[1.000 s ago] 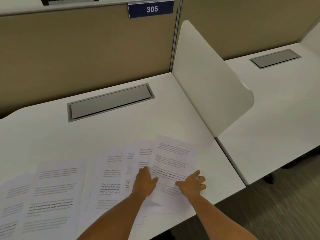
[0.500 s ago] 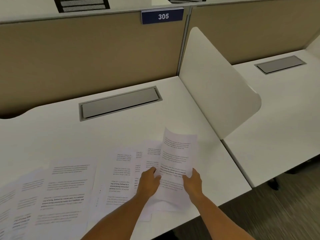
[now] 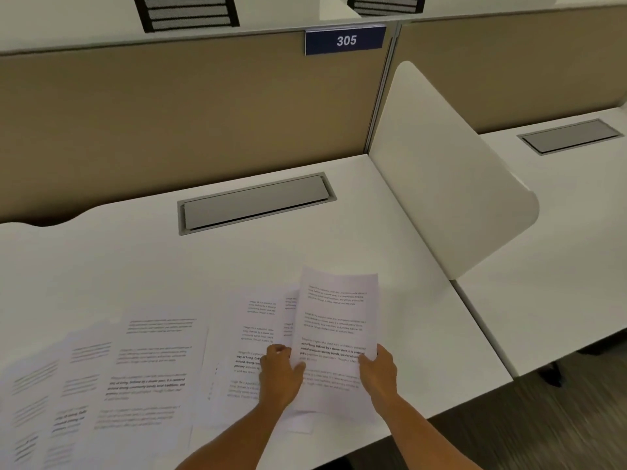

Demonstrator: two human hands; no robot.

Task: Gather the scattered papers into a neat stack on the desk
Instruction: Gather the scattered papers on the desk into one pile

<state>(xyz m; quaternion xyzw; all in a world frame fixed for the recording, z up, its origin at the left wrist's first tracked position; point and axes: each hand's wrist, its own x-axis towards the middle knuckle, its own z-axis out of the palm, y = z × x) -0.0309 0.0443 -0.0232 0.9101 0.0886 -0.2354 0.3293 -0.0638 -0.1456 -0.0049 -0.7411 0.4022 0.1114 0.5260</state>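
far left, the scattered papers (image 3: 112,374) lie fanned and overlapping on the white desk (image 3: 142,266), running off the frame's left and bottom edges. their print is too blurred for us to read. more sheets (image 3: 251,337) overlap toward the middle; bold fragments read "way of living. defined by a slower pace." and "around strong community bonds, local traditions".

our left hand (image 3: 280,374) grips the left edge of the held sheet (image 3: 336,334), thumb on the printed face, fingers curled behind. our right hand (image 3: 378,371) pinches the right edge the same way. the sheet is lifted off the desk at its far end and bowed, its near end down among the sheets below, toward the desk's front right. it carries the same bold lines, only partly legible.

behind, a grey cable hatch (image 3: 256,203) is set flush in the desk. beige partition (image 3: 186,120) runs along the back with a blue plate reading "305" (image 3: 345,40). black mesh chair backs show above it. right of us, a white rounded divider (image 3: 448,178) separates a second desk (image 3: 559,232) with its own hatch (image 3: 570,135). dark carpet bottom right.
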